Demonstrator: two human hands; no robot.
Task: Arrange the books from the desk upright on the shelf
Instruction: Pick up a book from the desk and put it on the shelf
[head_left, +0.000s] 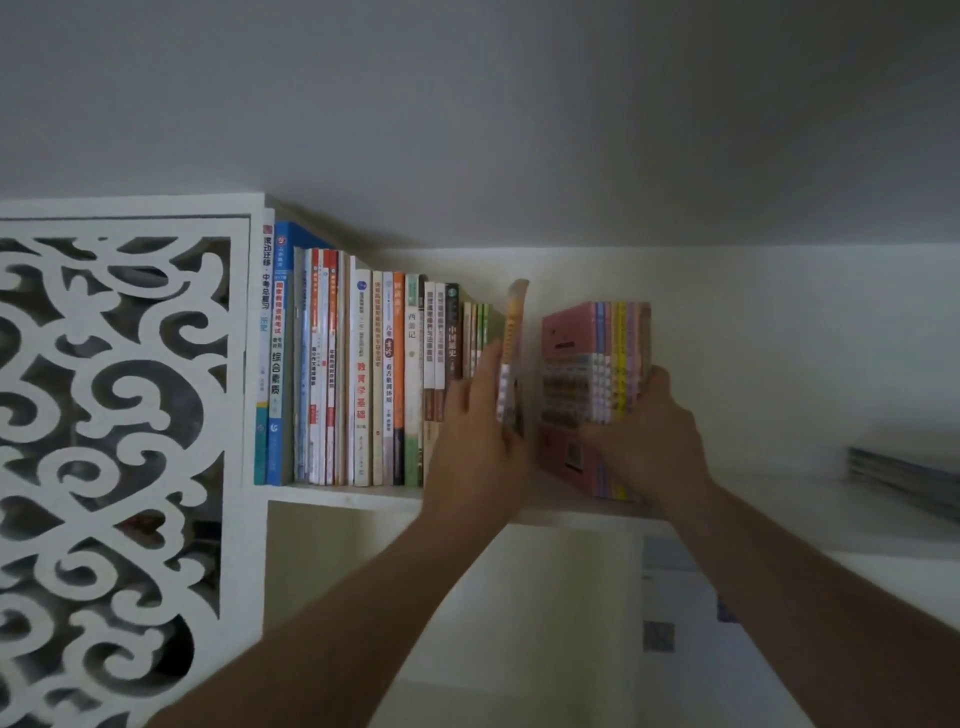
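Hands, two, both on the shelf: left hand pinching one thin orange book, upright, just beside the standing row of books; right hand clamped round a pink stack of books, roughly six spines, upright, slightly apart. Grey flat stack far right.

A: Person's body in view?
B: Two bare forearms and two bare hands, left hand and right hand. No sleeves reach the wrists.
A: Anything worn?
B: No rings, watch or gloves show.
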